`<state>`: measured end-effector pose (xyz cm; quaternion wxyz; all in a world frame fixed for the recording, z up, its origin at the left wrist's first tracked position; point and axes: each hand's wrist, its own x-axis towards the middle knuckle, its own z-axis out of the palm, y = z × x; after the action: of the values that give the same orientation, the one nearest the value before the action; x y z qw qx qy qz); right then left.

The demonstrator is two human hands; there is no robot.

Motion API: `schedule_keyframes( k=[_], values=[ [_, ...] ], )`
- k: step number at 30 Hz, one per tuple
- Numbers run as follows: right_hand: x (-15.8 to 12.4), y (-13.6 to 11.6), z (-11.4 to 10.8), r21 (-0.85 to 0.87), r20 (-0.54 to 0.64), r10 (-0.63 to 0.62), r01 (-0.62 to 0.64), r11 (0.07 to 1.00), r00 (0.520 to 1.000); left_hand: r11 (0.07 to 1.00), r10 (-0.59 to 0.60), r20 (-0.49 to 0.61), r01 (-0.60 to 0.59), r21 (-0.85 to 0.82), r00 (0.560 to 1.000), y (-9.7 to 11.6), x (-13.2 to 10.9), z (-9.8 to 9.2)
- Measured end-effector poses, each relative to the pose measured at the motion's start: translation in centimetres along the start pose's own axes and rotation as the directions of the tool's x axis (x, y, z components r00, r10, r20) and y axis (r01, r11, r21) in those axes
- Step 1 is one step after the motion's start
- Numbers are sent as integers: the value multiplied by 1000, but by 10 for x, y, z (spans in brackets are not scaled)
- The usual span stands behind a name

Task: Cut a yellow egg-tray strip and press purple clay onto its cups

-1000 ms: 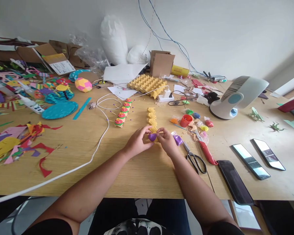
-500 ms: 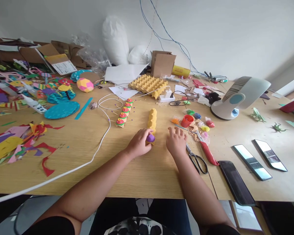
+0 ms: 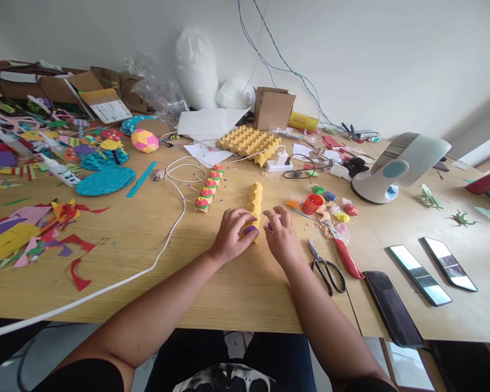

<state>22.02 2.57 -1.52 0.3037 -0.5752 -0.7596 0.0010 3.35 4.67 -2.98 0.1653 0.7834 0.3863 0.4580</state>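
A yellow egg-carton strip [image 3: 255, 199] lies lengthwise on the table in front of me. Purple clay [image 3: 250, 231] covers its near end. My left hand [image 3: 233, 235] is at that end from the left, thumb and fingers around the clay and the strip. Just right of the strip is my right hand [image 3: 282, 237], with its fingers curled around a bit of purple. To the left stands a finished-looking caterpillar strip [image 3: 206, 192] with red and green clay and pins.
Black-handled scissors [image 3: 329, 269] and a red-handled tool [image 3: 348, 258] lie right of my right hand. Beyond are a red cup [image 3: 312, 203], clay bags and a white fan [image 3: 396, 166]. A white cable [image 3: 163, 253] crosses the left side.
My right hand has moved left, close to the strip, and purple now shows at its fingers. My left thumb has shifted onto the purple clay. The view has shifted slightly.
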Motion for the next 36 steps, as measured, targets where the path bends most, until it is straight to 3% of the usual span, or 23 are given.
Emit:
schedule_keyframes(
  k=[6,12,26,36],
  values=[
    [-7,-16,5,128,63,-195,185,974,979,998,-63,-50,62,-33,997,-3,2,-1],
    [-2,-8,4,169,36,-105,98,981,994,990,-100,-102,89,-106,990,-2,4,-1],
    [-2,-6,6,279,119,-130,93,956,984,960,-178,-92,152,-235,980,-5,3,-1],
    [-2,-5,9,280,104,-112,79,957,988,882,-262,-16,233,-409,965,-9,1,4]
  ],
)
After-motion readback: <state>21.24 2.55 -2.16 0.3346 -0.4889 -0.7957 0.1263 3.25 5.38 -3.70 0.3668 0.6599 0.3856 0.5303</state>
